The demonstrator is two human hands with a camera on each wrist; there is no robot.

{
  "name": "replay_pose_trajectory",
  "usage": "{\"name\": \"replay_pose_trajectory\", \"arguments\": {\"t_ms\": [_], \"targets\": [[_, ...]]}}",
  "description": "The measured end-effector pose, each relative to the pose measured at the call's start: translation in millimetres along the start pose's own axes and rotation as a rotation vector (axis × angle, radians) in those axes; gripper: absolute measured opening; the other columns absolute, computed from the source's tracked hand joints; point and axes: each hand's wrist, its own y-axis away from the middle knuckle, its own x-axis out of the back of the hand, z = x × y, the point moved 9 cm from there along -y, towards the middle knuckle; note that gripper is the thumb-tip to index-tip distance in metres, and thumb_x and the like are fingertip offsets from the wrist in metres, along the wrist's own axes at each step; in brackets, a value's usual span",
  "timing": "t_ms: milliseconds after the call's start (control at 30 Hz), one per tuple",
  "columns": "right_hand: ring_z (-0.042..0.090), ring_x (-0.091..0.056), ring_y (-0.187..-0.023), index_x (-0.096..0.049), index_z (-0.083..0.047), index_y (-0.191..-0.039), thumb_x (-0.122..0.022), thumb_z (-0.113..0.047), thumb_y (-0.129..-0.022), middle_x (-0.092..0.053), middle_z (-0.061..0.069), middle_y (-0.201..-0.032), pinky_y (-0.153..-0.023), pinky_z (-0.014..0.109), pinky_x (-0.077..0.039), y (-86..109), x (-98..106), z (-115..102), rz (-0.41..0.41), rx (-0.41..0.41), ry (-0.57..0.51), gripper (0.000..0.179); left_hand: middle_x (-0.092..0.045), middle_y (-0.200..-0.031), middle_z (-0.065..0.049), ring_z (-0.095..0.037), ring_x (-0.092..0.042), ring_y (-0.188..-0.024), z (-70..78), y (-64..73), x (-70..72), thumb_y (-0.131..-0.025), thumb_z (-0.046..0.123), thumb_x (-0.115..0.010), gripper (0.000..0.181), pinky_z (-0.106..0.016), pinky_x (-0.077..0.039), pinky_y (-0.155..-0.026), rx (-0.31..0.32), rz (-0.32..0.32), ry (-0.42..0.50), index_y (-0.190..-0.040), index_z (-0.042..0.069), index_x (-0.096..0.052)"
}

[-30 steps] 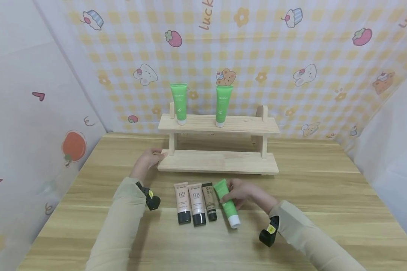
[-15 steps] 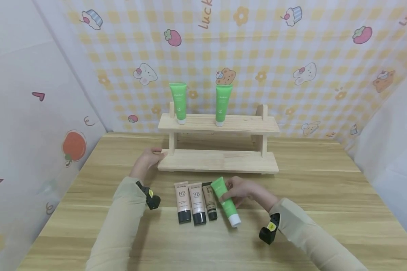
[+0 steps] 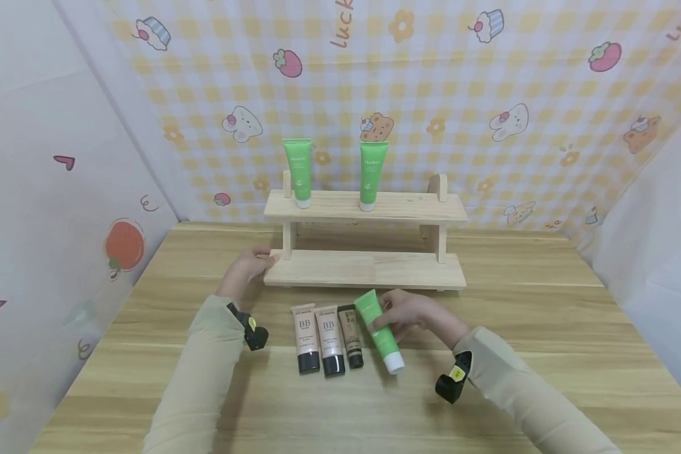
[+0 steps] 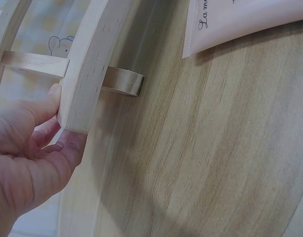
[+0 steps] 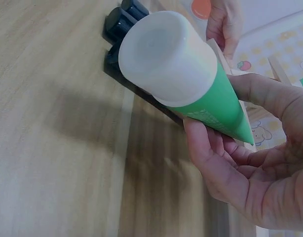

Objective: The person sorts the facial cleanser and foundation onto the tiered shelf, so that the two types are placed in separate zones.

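Note:
My right hand [image 3: 411,312] grips a green squeeze tube [image 3: 379,328] with a white cap, thumb on one side and fingers beneath. In the right wrist view the tube's cap [image 5: 161,54] points at the camera, with a shadow on the table below. My left hand [image 3: 246,268] pinches the left end of the lower board of a two-tier wooden shelf [image 3: 363,268]; in the left wrist view the thumb is on top of the board [image 4: 82,89] and fingers curl underneath. Two more green tubes, one at the left [image 3: 299,173] and one mid-shelf [image 3: 372,175], stand cap-down on the upper board.
In front of the shelf lie two pinkish BB cream tubes [image 3: 305,338] with black caps and a smaller brown tube [image 3: 350,336], side by side on the wooden table [image 3: 522,302]. A checked, patterned cloth [image 3: 340,88] hangs behind the shelf.
The right hand has raised the green tube slightly and moved it a little toward the shelf. My left hand stays at the shelf's end.

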Motion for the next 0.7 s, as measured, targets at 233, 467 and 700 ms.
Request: {"name": "replay_pose_trajectory", "arguments": {"t_ms": [233,467,700], "targets": [[0.022,-0.065,-0.075,-0.049,0.006,-0.112,-0.069,-0.016,-0.077,-0.059,0.016,-0.095,-0.064,0.034,-0.057,4.9,7.0,-4.9,-0.002,0.012,0.017,0.046,-0.039,-0.136,-0.026,-0.034,-0.041,-0.124,1.5,0.6,-1.4,-0.095,0.025,-0.047,0.054,-0.041,-0.033,-0.107,-0.013,0.001,0.007,-0.139,-0.001,-0.030],[0.023,-0.064,-0.077,-0.049,0.005,-0.112,-0.069,-0.018,-0.077,-0.057,0.016,-0.097,-0.065,0.034,-0.057,4.5,12.4,-4.7,-0.005,0.013,-0.003,0.046,-0.039,-0.137,-0.026,-0.035,-0.041,-0.125,0.2,0.4,-1.5,-0.095,0.026,-0.047,0.055,-0.042,-0.033,-0.107,-0.012,-0.017,0.019,-0.140,-0.001,-0.028],[0.024,-0.063,-0.079,-0.048,0.005,-0.117,-0.069,-0.019,-0.077,-0.058,0.016,-0.098,-0.067,0.035,-0.057,7.8,19.4,-8.6,0.006,0.036,-0.012,0.051,-0.039,-0.138,-0.026,-0.036,-0.041,-0.125,1.1,-0.5,-1.4,-0.095,0.027,-0.047,0.055,-0.042,-0.033,-0.107,-0.007,-0.012,0.012,-0.140,-0.001,-0.029]]}}
